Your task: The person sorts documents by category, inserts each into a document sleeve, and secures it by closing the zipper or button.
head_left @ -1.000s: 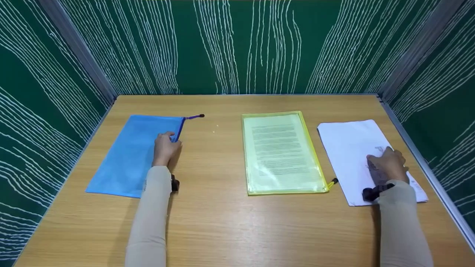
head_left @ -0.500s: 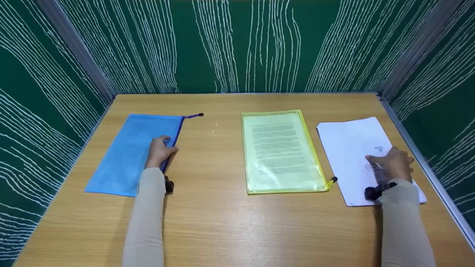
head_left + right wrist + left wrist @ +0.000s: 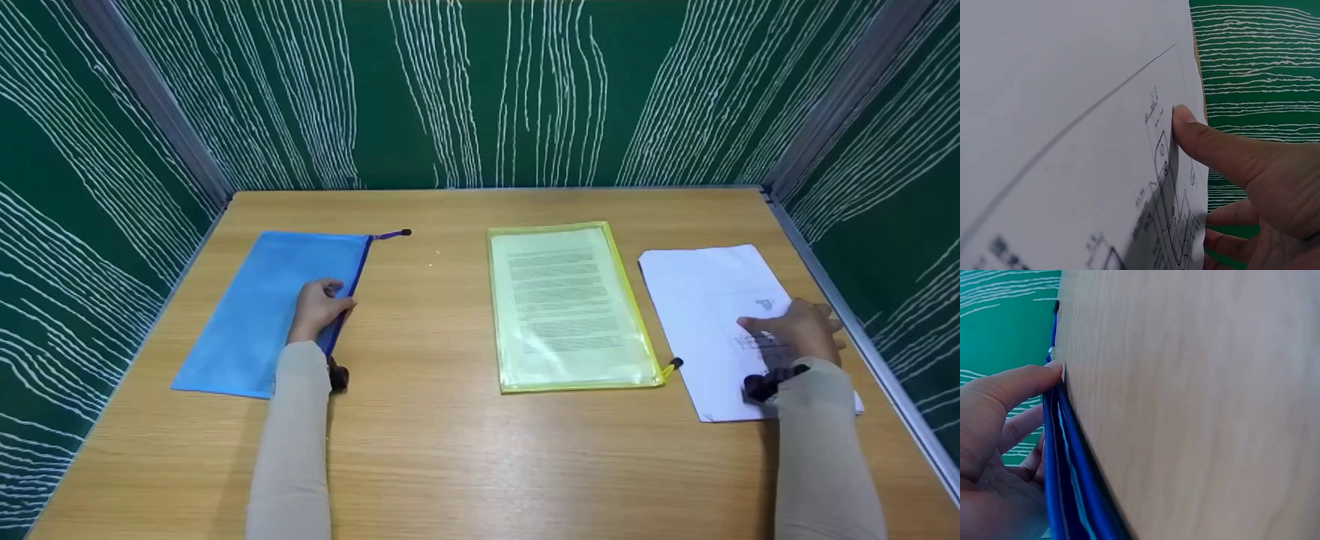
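Left hand [image 3: 318,309] is pinching the parted zip edge of a blue pouch [image 3: 255,322], which is lying flat, left of a clear yellow-edged pouch [image 3: 634,300]. Right of that yellow-edged pouch, the right hand [image 3: 802,330] is spreading wide, its thumb touching white papers [image 3: 697,315], its fingers reaching past their outer edge.

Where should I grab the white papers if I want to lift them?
I'd pinch the white papers by their long right edge, coming from the right, thumb on top, fingers underneath. They're thin and broad, so an edge should be easiest. The right hand is there, thumb on top.
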The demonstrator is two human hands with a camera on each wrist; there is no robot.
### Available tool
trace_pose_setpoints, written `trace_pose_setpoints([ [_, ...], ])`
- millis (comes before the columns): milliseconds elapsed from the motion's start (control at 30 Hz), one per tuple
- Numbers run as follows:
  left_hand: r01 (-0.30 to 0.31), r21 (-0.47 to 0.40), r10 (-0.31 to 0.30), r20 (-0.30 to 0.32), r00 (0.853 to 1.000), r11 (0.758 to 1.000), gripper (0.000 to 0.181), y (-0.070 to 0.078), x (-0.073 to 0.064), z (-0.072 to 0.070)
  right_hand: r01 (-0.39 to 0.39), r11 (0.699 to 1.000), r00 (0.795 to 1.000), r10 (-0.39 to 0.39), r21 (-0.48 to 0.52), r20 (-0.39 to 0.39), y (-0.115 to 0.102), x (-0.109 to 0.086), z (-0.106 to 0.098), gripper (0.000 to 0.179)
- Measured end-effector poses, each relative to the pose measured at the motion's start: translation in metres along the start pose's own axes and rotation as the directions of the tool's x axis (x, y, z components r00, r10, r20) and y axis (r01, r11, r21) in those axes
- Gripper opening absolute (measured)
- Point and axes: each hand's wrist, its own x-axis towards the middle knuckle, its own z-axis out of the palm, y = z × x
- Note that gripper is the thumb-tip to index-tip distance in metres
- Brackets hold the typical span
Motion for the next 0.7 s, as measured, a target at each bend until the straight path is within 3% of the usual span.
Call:
trace_pose_setpoints([
  [500,-0.002,0.006,0.002,0.005,1.000,1.000,0.052,0.0013,-0.0006,-0.0002,-0.011,1.000,0.999,0.011,-0.014,0.036,0.0028,0.0001,-0.0035,0.114],
  [600,0.006,0.007,-0.006,0.011,1.000,1.000,0.053,0.0018,-0.0009,-0.0006,0.002,0.999,0.999,-0.004,0.032,0.037,0.0036,-0.0008,-0.0032,0.112],
  [700,0.011,0.007,-0.011,0.019,1.000,1.000,0.053,0.0014,-0.0008,-0.0013,0.020,0.992,0.999,-0.023,0.127,0.022,0.0052,0.0001,-0.0032,0.095],
])
